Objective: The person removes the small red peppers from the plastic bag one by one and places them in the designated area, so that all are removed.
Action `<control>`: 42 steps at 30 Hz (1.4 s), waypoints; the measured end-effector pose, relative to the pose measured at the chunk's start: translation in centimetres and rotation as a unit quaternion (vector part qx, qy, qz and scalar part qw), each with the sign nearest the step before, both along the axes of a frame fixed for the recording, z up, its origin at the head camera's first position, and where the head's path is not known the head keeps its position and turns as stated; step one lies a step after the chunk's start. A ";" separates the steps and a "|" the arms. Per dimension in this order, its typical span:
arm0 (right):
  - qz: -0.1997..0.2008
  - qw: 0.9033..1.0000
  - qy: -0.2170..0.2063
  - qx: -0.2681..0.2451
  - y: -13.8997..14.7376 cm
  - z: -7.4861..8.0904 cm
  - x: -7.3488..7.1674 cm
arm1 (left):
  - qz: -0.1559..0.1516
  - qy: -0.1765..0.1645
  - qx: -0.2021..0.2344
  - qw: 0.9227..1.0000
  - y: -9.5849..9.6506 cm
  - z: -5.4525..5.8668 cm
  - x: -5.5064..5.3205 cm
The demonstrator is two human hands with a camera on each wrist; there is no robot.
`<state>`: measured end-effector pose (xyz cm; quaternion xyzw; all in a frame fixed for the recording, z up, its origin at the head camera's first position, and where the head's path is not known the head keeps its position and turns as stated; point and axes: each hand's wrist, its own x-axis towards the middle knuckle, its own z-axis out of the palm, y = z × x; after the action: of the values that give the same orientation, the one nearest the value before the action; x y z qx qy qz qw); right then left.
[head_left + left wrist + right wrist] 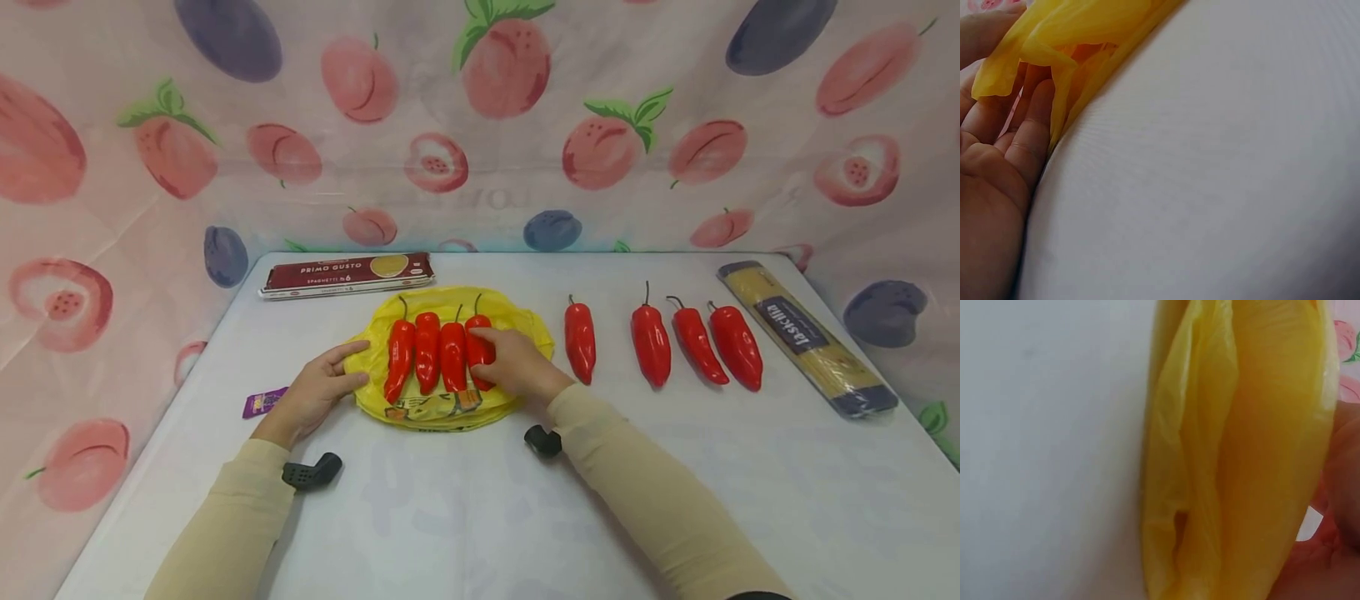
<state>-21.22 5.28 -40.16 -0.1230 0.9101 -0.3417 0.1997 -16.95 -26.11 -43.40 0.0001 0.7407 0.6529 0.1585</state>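
A yellow plastic bag [525,317] lies on the white table with several red peppers [427,354] side by side on it, stems pointing away. My right hand [522,367] grips the rightmost pepper [477,352] of this row, index finger above and thumb below. At the bag's left edge, the fingers of my left hand [318,390] are fairly straight, thumb and index apart. In the left wrist view they touch the crumpled bag [1091,25], partly behind it. Bag folds [1260,450] fill much of the right wrist view, hiding most of the right hand.
Right of the bag stand apart more red peppers [651,346], and a clear pack of spaghetti [806,333] lies beyond them. A dark red spaghetti package [345,277] lies at the back left. Near my left wrist is a small purple packet [264,402]. Fruit-patterned cloth [480,158] borders the table.
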 end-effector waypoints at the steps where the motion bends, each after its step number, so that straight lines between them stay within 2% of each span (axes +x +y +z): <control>1: 0.006 1.000 0.004 0.003 -0.1 -0.1 0.0 | 0.000 0.001 0.000 1.000 0.0 0.0 0.0; 9: -0.007 1.000 -0.021 0.002 0.2 -0.3 -0.2 | 0.001 0.001 -0.001 1.000 0.1 0.0 0.0; 21: -0.009 1.000 -0.011 -0.002 0.7 -0.4 -0.5 | 0.006 -0.005 -0.002 1.000 0.2 0.1 0.1; 29: -0.005 1.000 -0.010 -0.026 1.2 -0.3 -0.4 | 0.005 -0.004 0.001 1.000 0.1 -0.1 0.1; 35: 0.016 0.999 0.013 -0.045 1.4 0.6 -0.2 | 0.005 -0.005 -0.002 1.000 0.0 -0.1 0.1; 38: 0.034 0.998 0.039 -0.047 1.6 1.5 0.0 | 0.006 -0.005 -0.001 1.000 0.0 -0.1 0.1; 42: 0.037 0.997 0.055 -0.047 2.2 2.8 0.4 | 0.008 -0.004 0.001 1.000 0.1 -0.1 0.0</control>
<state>-20.85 7.46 -37.35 -0.1842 0.8976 -0.3691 0.1553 -16.91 -26.04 -43.46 -0.0082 0.7393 0.6548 0.1568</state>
